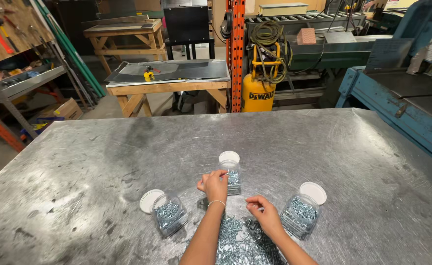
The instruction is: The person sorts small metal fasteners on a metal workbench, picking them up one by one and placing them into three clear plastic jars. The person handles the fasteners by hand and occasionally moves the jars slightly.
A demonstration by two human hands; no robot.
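My left hand (214, 184) reaches up to the mouth of the middle clear plastic jar (233, 177), fingers pinched together over its opening; what they hold is too small to tell. My right hand (263, 211) hovers just above a pile of loose silver screws (239, 243) at the near edge, fingers curled as if pinching. A second jar of screws (169, 216) lies to the left and a third jar (300, 214) to the right. Each jar has a white lid beside it: the left lid (150, 200), the middle lid (229, 156), the right lid (313, 192).
Everything rests on a scratched steel table (103, 162). Behind it stand a wooden workbench (169, 86) with metal sheets, an orange rack post (236, 54), a yellow compressor tank (257, 93) and a blue machine (397, 103) at the right.
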